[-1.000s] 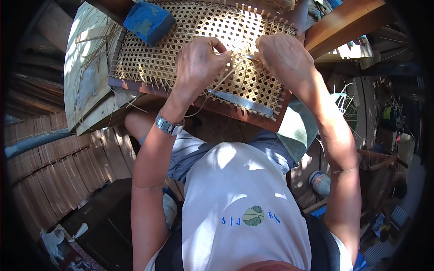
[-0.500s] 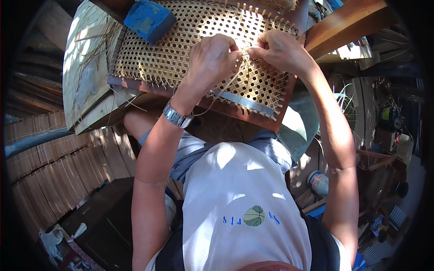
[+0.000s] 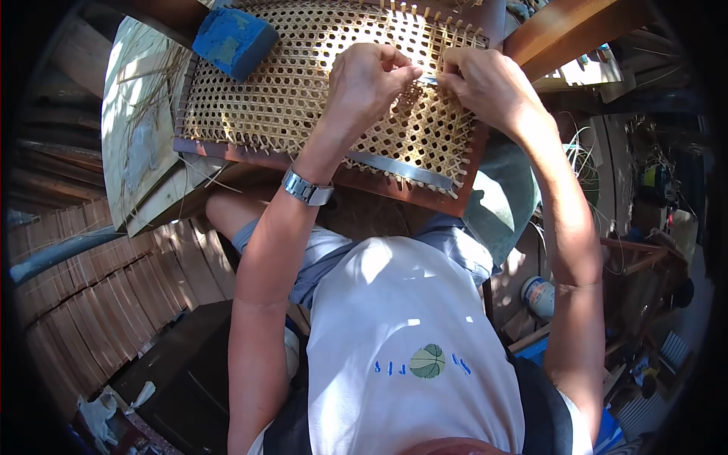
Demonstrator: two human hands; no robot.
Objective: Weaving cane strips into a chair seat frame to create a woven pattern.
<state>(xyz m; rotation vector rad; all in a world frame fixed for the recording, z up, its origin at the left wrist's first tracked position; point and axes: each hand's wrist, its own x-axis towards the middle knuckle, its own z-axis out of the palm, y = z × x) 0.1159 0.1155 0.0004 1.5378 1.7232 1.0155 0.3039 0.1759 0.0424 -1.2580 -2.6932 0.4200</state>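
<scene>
Upper centre of frame: left hand (image 3: 369, 80) and right hand (image 3: 485, 82) both pinch a thin cane strand (image 3: 429, 78) over the woven cane panel (image 3: 303, 98). Risk: overpulling snaps the strand or distorts the weave; blue block (image 3: 231, 39) sits loose on the panel's upper left corner

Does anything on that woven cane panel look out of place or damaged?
Nothing looks damaged. The cane panel has an even mesh. A blue sponge-like block sits on its far left corner, and loose strands trail off the left edge. Both hands pinch a strand near the middle.
</scene>
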